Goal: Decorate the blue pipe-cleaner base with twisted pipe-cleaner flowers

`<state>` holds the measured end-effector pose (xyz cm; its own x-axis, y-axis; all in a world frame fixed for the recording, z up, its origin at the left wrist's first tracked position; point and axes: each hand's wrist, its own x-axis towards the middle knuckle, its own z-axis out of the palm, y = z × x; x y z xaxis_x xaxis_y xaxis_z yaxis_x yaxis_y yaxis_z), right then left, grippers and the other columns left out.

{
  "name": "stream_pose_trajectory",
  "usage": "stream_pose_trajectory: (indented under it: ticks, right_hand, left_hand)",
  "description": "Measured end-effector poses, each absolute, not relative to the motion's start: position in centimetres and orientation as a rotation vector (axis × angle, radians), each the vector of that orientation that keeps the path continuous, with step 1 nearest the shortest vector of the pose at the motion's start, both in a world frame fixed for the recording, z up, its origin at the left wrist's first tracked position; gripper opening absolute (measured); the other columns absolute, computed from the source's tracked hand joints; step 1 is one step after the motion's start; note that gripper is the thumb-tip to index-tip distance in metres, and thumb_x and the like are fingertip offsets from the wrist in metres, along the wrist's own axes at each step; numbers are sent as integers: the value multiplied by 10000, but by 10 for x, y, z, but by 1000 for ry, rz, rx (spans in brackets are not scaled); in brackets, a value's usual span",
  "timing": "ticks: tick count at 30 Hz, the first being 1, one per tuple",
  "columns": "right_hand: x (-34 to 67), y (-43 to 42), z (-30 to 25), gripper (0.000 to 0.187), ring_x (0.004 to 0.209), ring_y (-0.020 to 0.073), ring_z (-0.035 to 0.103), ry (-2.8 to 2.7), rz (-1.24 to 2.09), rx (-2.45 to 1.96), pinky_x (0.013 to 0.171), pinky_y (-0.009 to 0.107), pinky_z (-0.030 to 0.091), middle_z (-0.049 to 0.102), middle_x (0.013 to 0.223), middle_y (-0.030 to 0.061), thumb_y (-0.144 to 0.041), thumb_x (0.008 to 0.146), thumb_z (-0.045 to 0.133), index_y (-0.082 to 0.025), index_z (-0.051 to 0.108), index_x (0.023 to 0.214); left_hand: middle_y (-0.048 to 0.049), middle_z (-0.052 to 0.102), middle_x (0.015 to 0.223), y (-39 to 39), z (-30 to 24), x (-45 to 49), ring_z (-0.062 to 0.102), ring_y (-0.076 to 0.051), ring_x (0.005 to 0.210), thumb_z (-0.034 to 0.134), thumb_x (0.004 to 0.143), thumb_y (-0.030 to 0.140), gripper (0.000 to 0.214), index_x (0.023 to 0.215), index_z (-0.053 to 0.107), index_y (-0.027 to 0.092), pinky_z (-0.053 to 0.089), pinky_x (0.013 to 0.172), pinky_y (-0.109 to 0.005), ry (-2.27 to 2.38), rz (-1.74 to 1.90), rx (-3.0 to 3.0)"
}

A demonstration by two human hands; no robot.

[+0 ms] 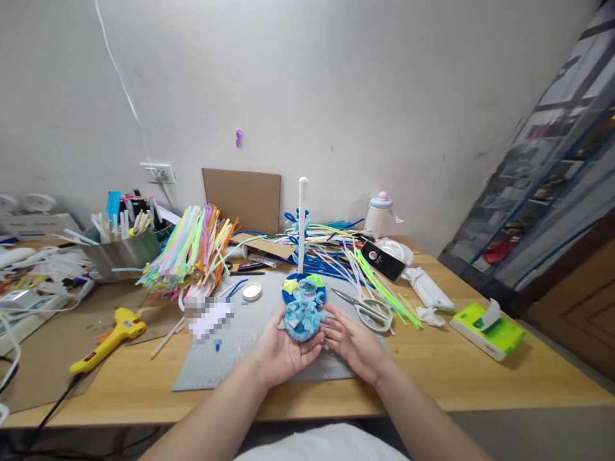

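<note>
Blue pipe-cleaner ornament [302, 318] held above grey mat [216, 365], mid-table [480, 378]; roundish, face up, no clear long axis. Left hand [281, 351] palm-up, grip cupped under it. Right hand [355, 342] just beside its right edge, grip loose, holding nothing.

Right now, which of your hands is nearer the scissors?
Right. The right hand sits just on the near side of the scissors, close to the handles. The left hand is farther off to their left, cupping the blue pipe-cleaner ornament.

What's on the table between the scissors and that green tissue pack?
In the head view, a crumpled white tissue lies on the wooden table between the scissors and the green tissue pack.
</note>
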<state>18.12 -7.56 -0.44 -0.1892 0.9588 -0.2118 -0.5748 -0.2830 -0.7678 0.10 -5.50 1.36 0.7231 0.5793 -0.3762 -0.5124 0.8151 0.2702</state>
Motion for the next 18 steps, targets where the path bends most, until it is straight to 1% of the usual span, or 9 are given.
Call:
stream_pose_trajectory:
  ticks: [3,6,8,11,14,16,18]
  right_hand:
    - [184,-71,-3,347,942,192,616,-678,1733,-867,809,316,479,621,1076,65,-366,793,614,-228,551,1104]
    - [190,-65,3,349,976,199,601,-752,1686,-955,825,327,469,606,1108,63,-362,780,626,-237,551,1097]
    - [196,-59,6,363,990,209,593,-805,1650,-1027,824,338,469,598,1119,69,-372,769,632,-238,548,1096]
    - [206,-45,8,369,1012,220,584,-906,1573,-1125,834,353,472,580,1144,82,-387,751,637,-228,559,1075]
    - [215,-24,6,337,1019,227,581,-1112,1424,-1233,815,359,489,581,1137,86,-380,735,628,-216,585,1026]
    - [218,-7,5,327,994,233,589,-1262,1290,-1299,790,369,499,597,1109,87,-369,708,631,-207,599,990]
    - [218,11,3,331,952,236,599,-1344,1203,-1325,794,382,493,611,1090,86,-345,672,653,-198,609,965]
  left_hand:
    - [-141,674,980,-52,8,-2,637,-222,918,479,818,483,529,1149,527,73,475,840,-323,505,599,132]
    - [-142,675,985,-49,7,-10,649,-217,894,492,822,465,514,1142,532,65,491,822,-298,587,547,193]
    - [-148,675,988,-47,7,-17,660,-211,861,504,816,469,516,1125,547,58,508,781,-279,672,503,283]
    - [-167,681,958,-43,8,-28,673,-183,772,512,794,513,545,1053,597,41,523,674,-224,808,396,470]
    - [-178,694,810,-39,11,-40,662,-155,621,486,753,612,613,888,649,37,511,548,-192,973,291,680]
    - [-157,680,684,-35,11,-46,632,-148,515,460,717,677,654,769,646,52,490,465,-198,1071,271,815]
    - [-122,655,608,-32,8,-47,598,-141,438,438,690,719,667,721,620,78,463,404,-207,1109,297,929]
